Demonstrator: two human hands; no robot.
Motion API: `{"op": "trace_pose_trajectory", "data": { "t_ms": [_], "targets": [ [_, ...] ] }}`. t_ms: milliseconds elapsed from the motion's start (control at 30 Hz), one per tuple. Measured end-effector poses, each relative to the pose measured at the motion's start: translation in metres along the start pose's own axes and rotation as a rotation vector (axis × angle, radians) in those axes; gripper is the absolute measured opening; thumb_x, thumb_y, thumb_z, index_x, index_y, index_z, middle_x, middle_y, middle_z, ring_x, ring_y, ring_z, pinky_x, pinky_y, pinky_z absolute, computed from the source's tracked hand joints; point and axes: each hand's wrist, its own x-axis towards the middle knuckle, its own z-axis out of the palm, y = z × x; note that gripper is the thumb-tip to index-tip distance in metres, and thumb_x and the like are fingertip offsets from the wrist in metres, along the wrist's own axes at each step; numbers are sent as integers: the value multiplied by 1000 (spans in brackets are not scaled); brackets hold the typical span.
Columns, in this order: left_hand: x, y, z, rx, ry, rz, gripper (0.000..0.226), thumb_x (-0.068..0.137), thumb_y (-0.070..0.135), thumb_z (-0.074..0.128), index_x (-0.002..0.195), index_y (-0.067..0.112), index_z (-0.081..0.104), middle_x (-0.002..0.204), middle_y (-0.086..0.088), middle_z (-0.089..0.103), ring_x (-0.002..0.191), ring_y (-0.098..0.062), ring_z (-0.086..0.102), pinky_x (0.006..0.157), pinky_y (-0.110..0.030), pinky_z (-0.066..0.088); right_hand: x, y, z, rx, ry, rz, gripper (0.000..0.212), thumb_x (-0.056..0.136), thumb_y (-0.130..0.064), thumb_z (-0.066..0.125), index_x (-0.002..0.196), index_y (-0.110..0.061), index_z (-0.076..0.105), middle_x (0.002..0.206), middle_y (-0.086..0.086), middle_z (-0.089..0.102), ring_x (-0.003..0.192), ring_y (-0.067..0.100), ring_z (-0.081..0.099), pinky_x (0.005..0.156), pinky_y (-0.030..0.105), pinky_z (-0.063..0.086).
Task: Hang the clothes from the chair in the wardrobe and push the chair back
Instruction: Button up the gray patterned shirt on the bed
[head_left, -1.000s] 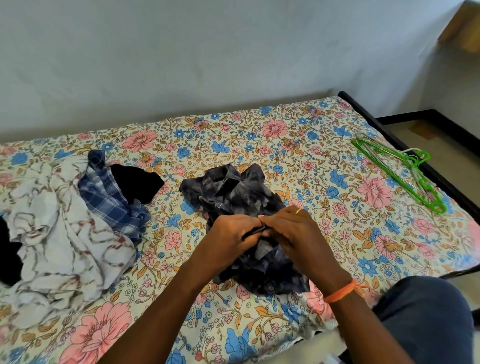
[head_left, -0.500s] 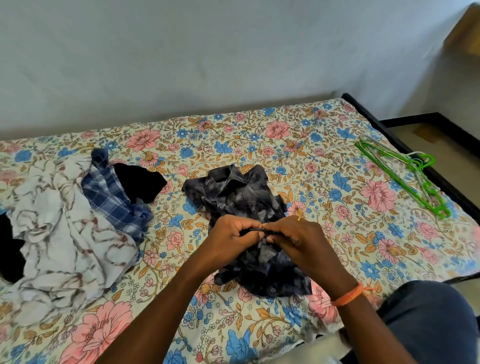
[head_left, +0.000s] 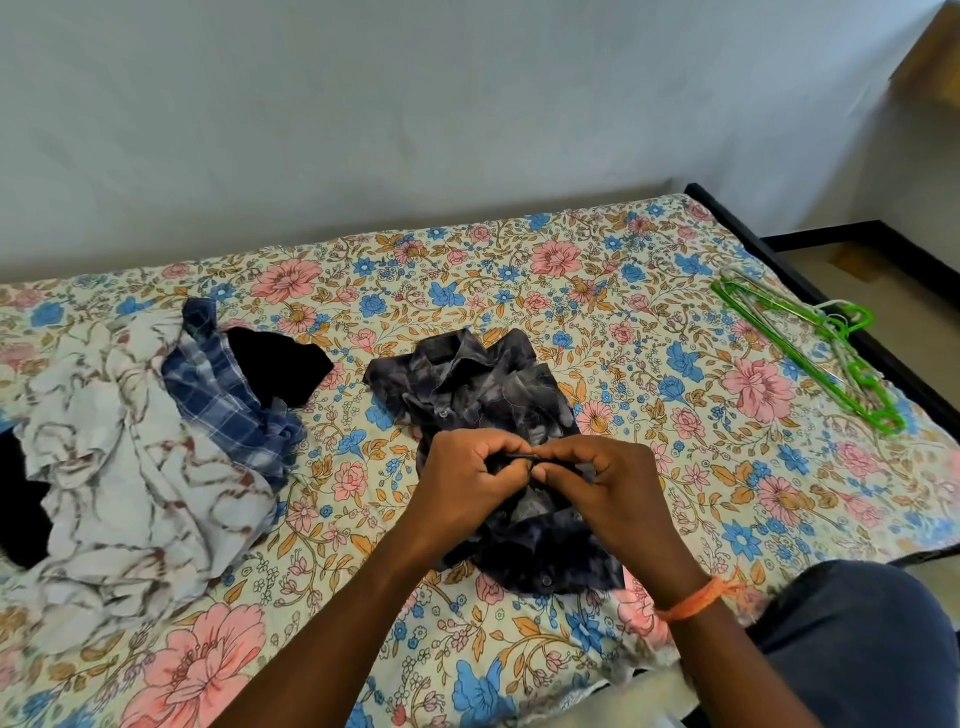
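— What's around you?

— A pale wall runs behind the bed (head_left: 545, 670), which is covered in a floral sheet (head_left: 519, 291) of pink and blue flowers on cream. A dark bed frame (head_left: 737, 228) shows along the edge at about 2 o'clock.

— And the clothes?

— The dark mottled shirt (head_left: 488, 384) lies crumpled at the centre of the sheet, collar toward 12 o'clock, its lower end toward me. Out at 9 o'clock sits a heap: a white patterned garment (head_left: 119, 467), a blue plaid shirt (head_left: 218, 384) lying against its upper right side, and a black garment (head_left: 275, 358) just beyond the plaid one.

— What are your hands doing?

— Both are over the middle of the dark shirt, knuckles up, fingers curled. My left hand (head_left: 467, 473) and my right hand (head_left: 597, 483) meet at the fingertips, and together they pinch a thin dark edge of the shirt's fabric between them. Whether a button sits in that pinch I cannot tell. An orange thread band (head_left: 696, 603) circles my right wrist.

— Any hangers?

— Green hangers (head_left: 810, 353) lie in a bundle at 2 o'clock, well apart from the shirt, near the bed's right edge. My knee, in dark blue cloth (head_left: 862, 649), shows at 4 o'clock.
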Motion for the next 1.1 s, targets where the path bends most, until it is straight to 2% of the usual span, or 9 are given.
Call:
{"op": "trace_pose_trajectory", "data": {
  "t_ms": [233, 400, 500, 600, 667, 767, 867, 967, 1100],
  "targets": [
    [0, 1, -5, 76, -35, 90, 16, 84, 12, 76, 97, 20, 79, 84, 11, 75, 75, -1, 69, 67, -22, 56, -7, 2, 4, 51, 82, 115, 18, 78, -7, 80, 87, -22, 79, 80, -15, 73, 79, 1, 68, 72, 18, 53],
    [-1, 2, 1, 227, 30, 246, 21, 85, 6, 72, 103, 14, 78, 90, 8, 74, 83, 16, 60, 76, -2, 42, -11, -2, 11, 60, 179, 238, 20, 80, -7, 78, 87, -26, 79, 81, -17, 73, 79, -2, 68, 72, 16, 52],
    [-4, 4, 7, 299, 70, 312, 20, 84, 5, 70, 103, 9, 76, 91, 0, 75, 84, 2, 62, 81, 2, 38, -10, -3, 15, 40, 187, 304, 19, 82, -9, 76, 92, -24, 80, 88, -14, 74, 86, 0, 68, 79, 21, 54],
    [-8, 0, 11, 329, 77, 334, 20, 85, 5, 68, 104, 6, 75, 93, -4, 75, 85, -10, 67, 83, -8, 47, -9, -6, 18, 8, 170, 327, 18, 83, -8, 74, 89, -24, 80, 87, -13, 74, 83, 1, 67, 75, 20, 52],
    [-11, -3, 14, 365, 79, 348, 21, 87, 5, 67, 107, 5, 73, 95, -5, 74, 86, -14, 68, 82, -17, 52, -9, -8, 21, -14, 168, 341, 19, 85, -6, 72, 88, -24, 79, 85, -14, 73, 81, -3, 65, 70, 11, 48],
    [-14, -1, 20, 411, 102, 384, 19, 90, 7, 64, 108, 5, 71, 95, -7, 73, 85, -16, 67, 80, -17, 51, -9, -9, 24, -36, 196, 367, 18, 88, -6, 69, 89, -22, 76, 86, -12, 71, 79, -5, 62, 66, 2, 41],
    [-13, 3, 23, 428, 124, 420, 19, 94, 11, 58, 107, 4, 71, 95, -8, 72, 83, -17, 68, 76, -24, 55, -12, -12, 27, -46, 240, 373, 17, 93, -7, 62, 96, -21, 69, 90, -9, 68, 79, 4, 62, 64, 8, 40],
    [-9, 6, 24, 403, 146, 443, 18, 94, 10, 58, 105, 4, 71, 94, -7, 72, 81, -16, 67, 73, -24, 55, -17, -14, 28, -133, 262, 316, 15, 97, -11, 56, 103, -21, 64, 87, -11, 64, 69, -2, 55, 59, 10, 38],
    [-6, 6, 29, 380, 177, 421, 18, 92, 9, 60, 105, 4, 71, 94, -7, 73, 83, -15, 68, 75, -25, 56, -15, -11, 26, -205, 242, 293, 13, 98, -15, 55, 103, -21, 65, 85, -13, 62, 72, -2, 54, 60, 11, 38]
  ]
}}
